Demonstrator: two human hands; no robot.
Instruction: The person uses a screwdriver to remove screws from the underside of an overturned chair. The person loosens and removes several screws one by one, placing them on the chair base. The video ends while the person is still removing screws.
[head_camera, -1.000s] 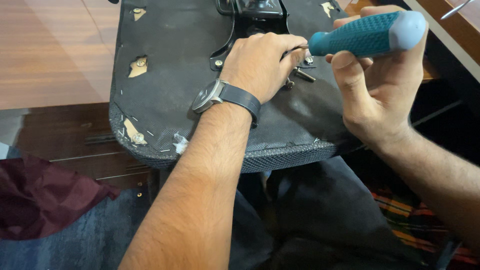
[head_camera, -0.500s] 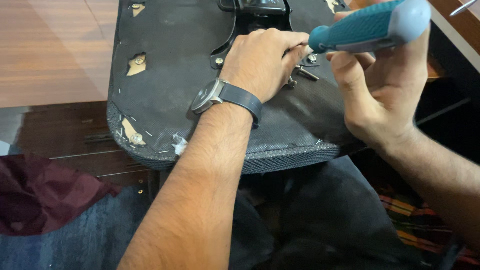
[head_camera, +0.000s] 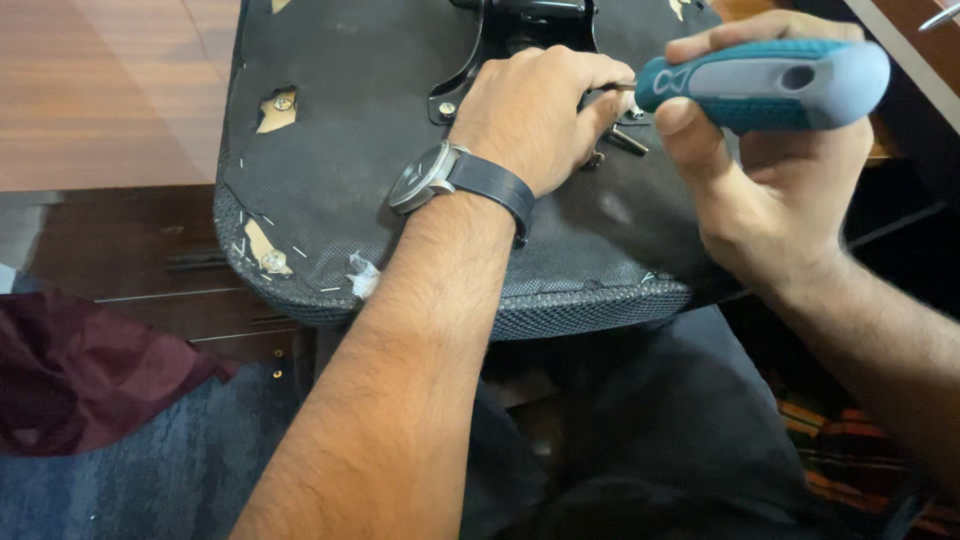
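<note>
**A:** An upturned black chair seat (head_camera: 340, 180) lies across a wooden desk (head_camera: 110, 90), its mesh edge overhanging the near side; where are the hands?

**B:** Both work at the black metal bracket (head_camera: 470, 70) near the seat's far edge; the left hand (head_camera: 535, 115), a dark-strapped wristwatch (head_camera: 450, 180) on its wrist, lies knuckles-up on the fabric just right of the bracket, its fingers curled round the screwdriver's thin shaft; whether they pinch it tight cannot be told.

**A:** And the tool?

**B:** The right hand (head_camera: 780, 170) has its grip closed round the teal and grey handle of the screwdriver (head_camera: 765, 80), held nearly level at the seat's far right; the tip is hidden behind the left fingers.

**A:** Loose hardware?

**B:** A silver bolt (head_camera: 628, 140) lies on the fabric just beside the left fingertips; one small screw head (head_camera: 446, 108) sits in the bracket's near corner.

**A:** Any labels or packages?

**B:** None readable; torn patches (head_camera: 276, 108) along the seat's left side bare pale wood, and a maroon cloth (head_camera: 90, 380) lies on the floor below the seat's left corner.
</note>
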